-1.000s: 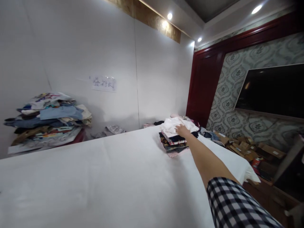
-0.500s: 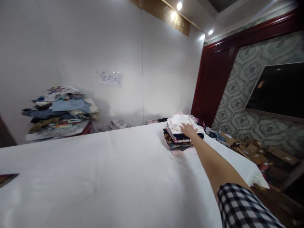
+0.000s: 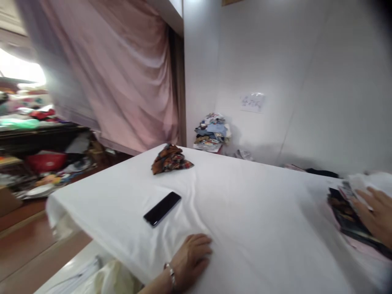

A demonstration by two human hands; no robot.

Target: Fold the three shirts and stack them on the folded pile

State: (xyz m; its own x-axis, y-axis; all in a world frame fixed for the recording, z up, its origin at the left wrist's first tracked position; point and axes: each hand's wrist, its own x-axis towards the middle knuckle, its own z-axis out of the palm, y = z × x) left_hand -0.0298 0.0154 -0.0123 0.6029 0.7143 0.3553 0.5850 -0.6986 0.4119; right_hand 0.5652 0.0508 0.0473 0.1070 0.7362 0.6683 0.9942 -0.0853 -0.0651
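View swung left, phone (image 3: 162, 208), left hand (image 3: 191, 259)

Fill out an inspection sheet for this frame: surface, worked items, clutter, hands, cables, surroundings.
Surface: table under a white sheet, lightly creased near the front edge.
Worked items: folded stack at the right edge, blurred; a white piece lies on top.
Clutter: black phone lying flat; crumpled patterned cloth at the far corner.
Hands: left hand flat on the sheet near the front edge, bracelet on its wrist; right hand open on the stack.
Cables: nothing seen.
Surroundings: pink curtain; clothes pile against the wall under a paper sign; cluttered shelves at left, blurred.
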